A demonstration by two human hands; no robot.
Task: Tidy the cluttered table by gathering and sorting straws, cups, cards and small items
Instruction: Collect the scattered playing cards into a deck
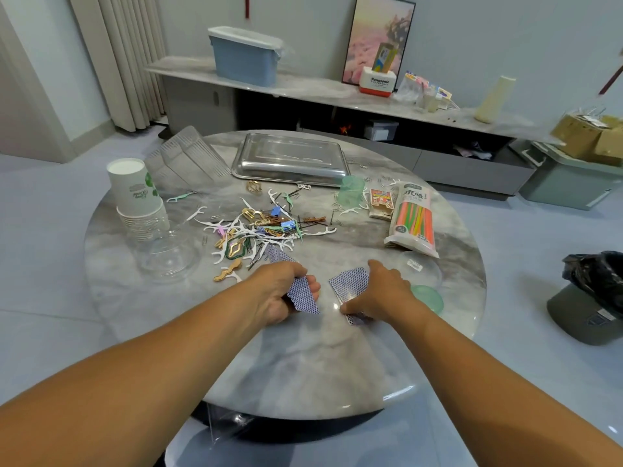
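Cards are being gathered: a stack of cards (pixel 302 294) is gripped by the left hand (pixel 279 291), while loose cards (pixel 349 284) on the tabletop (pixel 303 365) are pressed under the right hand (pixel 381 291), its fingers fairly flat, and apparently need sliding together next.

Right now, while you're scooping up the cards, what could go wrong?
1. The left hand grips a stack of cards; if that grip loosens, they could fan out and scatter.
2. The right hand presses loose cards lying close to the table edge; a quick sweep might push some off.
3. The pile of floss picks and hair clips lies just beyond the left hand; some cards are tucked under it, so pulling them might drag small bits along.
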